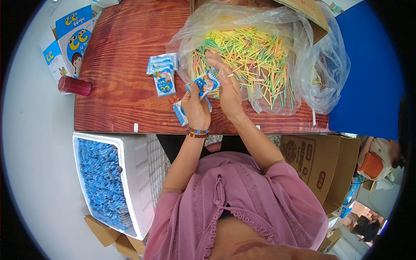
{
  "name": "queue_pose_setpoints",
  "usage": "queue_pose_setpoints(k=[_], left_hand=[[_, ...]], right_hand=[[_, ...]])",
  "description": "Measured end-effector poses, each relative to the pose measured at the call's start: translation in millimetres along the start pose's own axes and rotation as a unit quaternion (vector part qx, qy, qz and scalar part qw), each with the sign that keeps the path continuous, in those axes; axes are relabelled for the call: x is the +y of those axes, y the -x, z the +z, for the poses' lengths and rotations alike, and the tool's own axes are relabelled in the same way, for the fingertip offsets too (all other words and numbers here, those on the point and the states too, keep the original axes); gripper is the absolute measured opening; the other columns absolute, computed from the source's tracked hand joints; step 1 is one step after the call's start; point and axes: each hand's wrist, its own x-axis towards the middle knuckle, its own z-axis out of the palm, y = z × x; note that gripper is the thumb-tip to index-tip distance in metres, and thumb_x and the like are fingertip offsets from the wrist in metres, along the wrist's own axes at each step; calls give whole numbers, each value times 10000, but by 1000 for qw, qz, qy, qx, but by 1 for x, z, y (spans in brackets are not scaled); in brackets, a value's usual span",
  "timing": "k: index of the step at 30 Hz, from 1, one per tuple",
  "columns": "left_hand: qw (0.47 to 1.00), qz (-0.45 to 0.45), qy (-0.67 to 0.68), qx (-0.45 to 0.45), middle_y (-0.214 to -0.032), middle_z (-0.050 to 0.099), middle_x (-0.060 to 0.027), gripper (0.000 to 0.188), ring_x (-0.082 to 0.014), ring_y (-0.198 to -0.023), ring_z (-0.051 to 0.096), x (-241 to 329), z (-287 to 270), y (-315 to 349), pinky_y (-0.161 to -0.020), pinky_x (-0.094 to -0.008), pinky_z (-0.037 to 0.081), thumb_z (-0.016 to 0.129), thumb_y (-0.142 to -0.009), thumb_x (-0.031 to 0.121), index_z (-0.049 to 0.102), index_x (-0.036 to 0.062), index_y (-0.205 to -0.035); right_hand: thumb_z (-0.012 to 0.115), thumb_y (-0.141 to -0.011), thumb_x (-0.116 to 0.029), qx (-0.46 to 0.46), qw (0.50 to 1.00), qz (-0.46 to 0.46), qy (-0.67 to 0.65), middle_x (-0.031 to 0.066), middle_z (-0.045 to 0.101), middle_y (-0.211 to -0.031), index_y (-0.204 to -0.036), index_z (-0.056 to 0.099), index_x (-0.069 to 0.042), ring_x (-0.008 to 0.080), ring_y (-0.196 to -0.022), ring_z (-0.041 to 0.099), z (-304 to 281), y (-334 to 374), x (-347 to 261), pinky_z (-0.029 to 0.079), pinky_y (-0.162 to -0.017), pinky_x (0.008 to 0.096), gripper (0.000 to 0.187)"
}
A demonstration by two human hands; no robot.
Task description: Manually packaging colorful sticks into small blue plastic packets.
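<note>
My left hand [196, 109] has its fingers closed on a small blue and white printed packet [208, 84], near the table's front edge. Another packet [180, 113] lies partly hidden under that hand. My right hand [231, 93], with a ring on one finger, is beside the held packet's right edge. Its fingers stretch out over the near left part of a pile of thin yellow, green and pink sticks [255, 56]. The pile rests in an opened clear plastic bag [184, 43]. Left of the bag lie several similar packets [164, 81], overlapping each other.
A reddish-brown wood-grain table [125, 52] carries everything. A dark red cup [74, 86] lies at its left edge beside printed cartons [73, 39]. Below left stands a white foam box [141, 173] full of blue packets. A cardboard box [310, 160] stands below right; a blue panel [368, 65] is at right.
</note>
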Motion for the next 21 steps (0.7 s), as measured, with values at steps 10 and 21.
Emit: queue_pose_setpoints(k=[10,21], left_hand=[[998,-37,17,-42,-1010,656,-33,258,-115,-908,600,-5,-4,-25,-778,-280,472,579,-955,250,628,8,-1030],[995,-29,92,-18,-1015,652,-45,236,-113,-889,587,19,-25,-25,-764,-267,468,573,-956,246,611,26,-1033]], right_hand=[[480,-960,-251,-38,999,10,36,143,453,-1378,-1385,402,-14,230,-1309,390,-40,-21,3,261,-1104,353,494],[618,-818,-187,-178,776,15,605,139,600,-899,-865,592,-38,341,-817,621,-71,2,27,515,-695,432,157]])
